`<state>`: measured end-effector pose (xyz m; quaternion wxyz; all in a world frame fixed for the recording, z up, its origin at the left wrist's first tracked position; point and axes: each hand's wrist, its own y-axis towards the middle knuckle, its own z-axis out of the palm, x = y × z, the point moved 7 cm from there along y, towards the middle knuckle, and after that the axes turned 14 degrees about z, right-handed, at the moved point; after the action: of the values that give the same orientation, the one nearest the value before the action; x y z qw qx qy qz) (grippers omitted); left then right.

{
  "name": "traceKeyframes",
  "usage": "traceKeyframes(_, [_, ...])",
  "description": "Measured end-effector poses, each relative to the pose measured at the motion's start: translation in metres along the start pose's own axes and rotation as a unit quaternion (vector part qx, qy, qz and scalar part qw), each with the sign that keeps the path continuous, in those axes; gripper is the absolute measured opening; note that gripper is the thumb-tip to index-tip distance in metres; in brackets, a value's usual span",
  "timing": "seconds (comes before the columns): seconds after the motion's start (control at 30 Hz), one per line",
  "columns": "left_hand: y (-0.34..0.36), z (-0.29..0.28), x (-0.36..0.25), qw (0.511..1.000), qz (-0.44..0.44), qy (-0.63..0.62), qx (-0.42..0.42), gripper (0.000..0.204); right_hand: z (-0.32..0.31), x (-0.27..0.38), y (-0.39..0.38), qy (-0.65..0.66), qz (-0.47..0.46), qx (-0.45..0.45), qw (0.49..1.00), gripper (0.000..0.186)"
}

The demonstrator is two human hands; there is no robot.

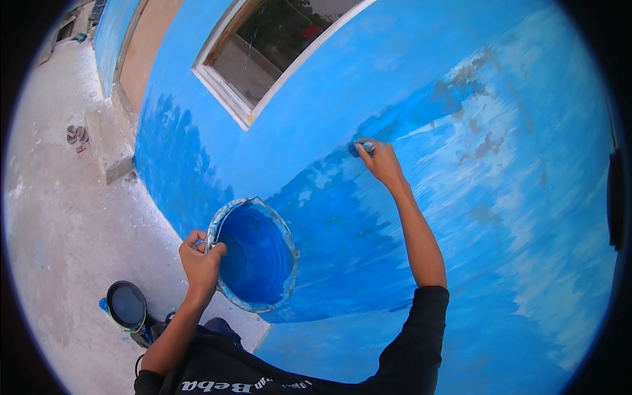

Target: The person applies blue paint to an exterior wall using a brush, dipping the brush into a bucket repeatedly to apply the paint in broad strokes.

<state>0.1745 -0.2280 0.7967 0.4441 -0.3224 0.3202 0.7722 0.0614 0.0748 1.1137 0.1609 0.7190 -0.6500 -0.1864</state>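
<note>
My left hand [203, 260] grips the rim of a paint bucket [289, 227], thumb over the inside edge. The bucket tilts toward me; blue paint coats its inner wall and its rim is crusted with pale splashes. My right hand [382, 164] is closed around a paintbrush [361, 149], mostly hidden by the fingers. Its blue-stained end is at the painted wall [322, 230], below the window. Darker, wet-looking blue spreads on the wall below and left of the brush, and a dark strip runs up to the right. Patchy grey and whitish areas show farther right.
A window [263, 49] with a white frame sits above. On the left, a concrete floor [59, 217] runs along the wall, with a step [108, 141] and a pair of sandals [77, 135]. A dark-rimmed bucket [127, 306] of greyish liquid stands at lower left.
</note>
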Motion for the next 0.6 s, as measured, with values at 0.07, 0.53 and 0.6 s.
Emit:
traceKeyframes(0.07, [0.0, 0.003, 0.005, 1.0, -0.01, -0.009, 0.005, 0.018, -0.063, -0.01, 0.016, 0.054, -0.003, -0.078, 0.996, 0.024])
traceKeyframes(0.53, [0.001, 0.014, 0.02, 0.999, -0.032, 0.019, 0.024, 0.017, 0.092, 0.005, -0.049, -0.2, -0.102, -0.152, 0.963, 0.026])
traceKeyframes(0.6, [0.0, 0.016, 0.016, 0.999, -0.037, 0.016, 0.025, 0.018, 0.145, 0.001, -0.059, -0.073, -0.097, -0.04, 0.992, 0.021])
